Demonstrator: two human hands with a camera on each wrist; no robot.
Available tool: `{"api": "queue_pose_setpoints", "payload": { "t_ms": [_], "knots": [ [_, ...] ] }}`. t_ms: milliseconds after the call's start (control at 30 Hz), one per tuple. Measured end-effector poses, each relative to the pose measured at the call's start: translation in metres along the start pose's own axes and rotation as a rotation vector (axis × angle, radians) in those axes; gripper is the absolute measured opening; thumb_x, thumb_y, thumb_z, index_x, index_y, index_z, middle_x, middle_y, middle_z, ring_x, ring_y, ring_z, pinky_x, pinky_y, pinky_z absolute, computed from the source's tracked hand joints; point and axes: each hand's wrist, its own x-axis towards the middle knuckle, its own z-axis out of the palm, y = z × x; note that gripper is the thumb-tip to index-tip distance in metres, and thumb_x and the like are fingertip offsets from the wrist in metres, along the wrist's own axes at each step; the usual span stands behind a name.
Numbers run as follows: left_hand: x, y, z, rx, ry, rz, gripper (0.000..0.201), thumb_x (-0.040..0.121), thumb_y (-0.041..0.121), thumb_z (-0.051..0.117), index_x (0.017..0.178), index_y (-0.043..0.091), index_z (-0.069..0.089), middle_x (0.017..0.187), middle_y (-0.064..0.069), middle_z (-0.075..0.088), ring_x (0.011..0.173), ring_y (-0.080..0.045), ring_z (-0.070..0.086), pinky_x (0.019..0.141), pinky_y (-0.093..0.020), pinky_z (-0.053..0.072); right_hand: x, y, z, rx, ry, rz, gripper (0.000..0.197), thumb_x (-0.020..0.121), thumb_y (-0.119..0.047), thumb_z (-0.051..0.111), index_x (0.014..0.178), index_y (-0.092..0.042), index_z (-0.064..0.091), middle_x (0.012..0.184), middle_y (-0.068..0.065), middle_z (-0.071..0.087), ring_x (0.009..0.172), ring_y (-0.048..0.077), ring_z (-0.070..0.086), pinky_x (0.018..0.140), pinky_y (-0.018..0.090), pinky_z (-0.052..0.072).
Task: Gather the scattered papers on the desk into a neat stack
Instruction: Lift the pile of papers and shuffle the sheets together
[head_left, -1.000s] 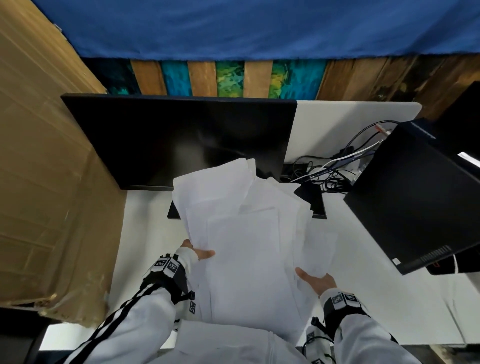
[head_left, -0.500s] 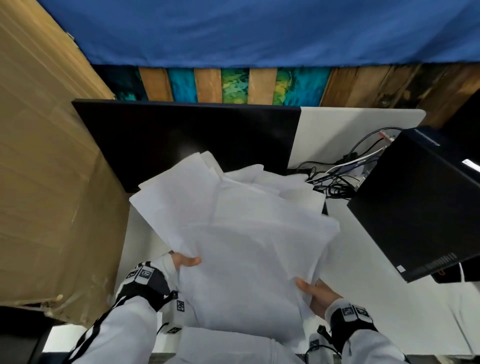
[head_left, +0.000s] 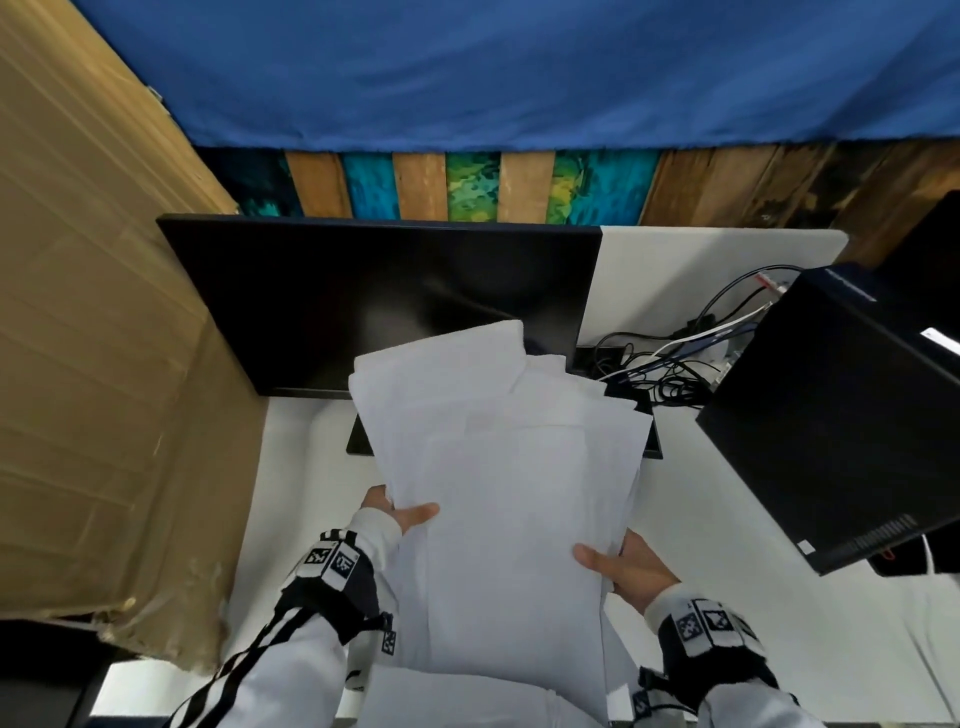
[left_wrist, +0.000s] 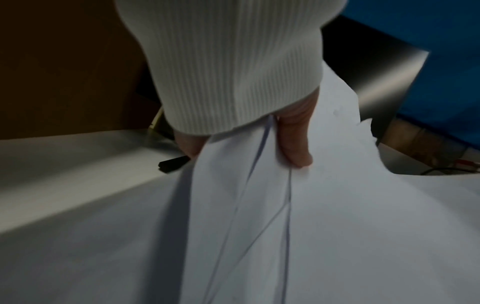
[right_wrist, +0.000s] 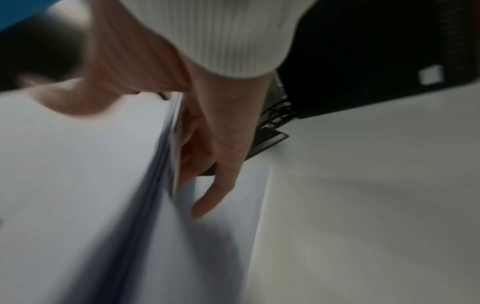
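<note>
We hold the papers (head_left: 509, 499) by their near corners, left hand (head_left: 400, 514) and right hand (head_left: 626, 564) each pinching; the long axis fans unevenly toward the far side.

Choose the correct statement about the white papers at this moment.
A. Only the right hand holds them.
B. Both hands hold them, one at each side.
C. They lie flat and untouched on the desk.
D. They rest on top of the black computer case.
B: the left hand and the right hand each grip one side of the papers, thumbs on top.
</note>
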Motion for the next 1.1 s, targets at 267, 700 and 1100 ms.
{"api": "queue_pose_setpoints", "payload": {
  "t_ms": [267,700,1100],
  "knots": [
    [-0.039,0.025,-0.026,-0.006,-0.214,0.177,0.082,0.012,0.033,0.094,0.085,0.023,0.057,0.065,0.023,0.069,0.080,0.002,0.063,0.081,-0.017,0.045,-0.022,-0.016,-0.010,0.080,0.103,-0.152,0.085,0.024,-0.034,0.094,0.102,-0.013,0.066,0.093,0.002,0.077,0.088,0.021,0.072,0.074,0.034,0.059],
    [-0.057,0.078,-0.005,0.100,-0.029,0.324,0.039,0.080,0.004,0.066,0.117,0.010,0.055,0.107,-0.001,0.060,0.115,-0.020,0.052,0.098,-0.025,0.038,-0.033,-0.094,0.002,0.096,0.394,-0.542,0.014,0.075,-0.008,0.072,0.085,-0.017,0.068,0.074,-0.008,0.077,0.078,0.012,0.072,0.059,0.017,0.056],
    [-0.049,0.076,0.015,0.682,-0.444,0.100,0.129,0.013,0.076,0.075,0.128,0.022,0.051,0.127,0.005,0.056,0.116,-0.016,0.051,0.104,-0.028,0.036,-0.005,-0.075,0.000,0.084,0.448,-0.460,0.038,0.066,-0.005,0.079,0.102,-0.003,0.066,0.090,0.002,0.073,0.083,0.011,0.070,0.071,0.020,0.058]
  ]
}}
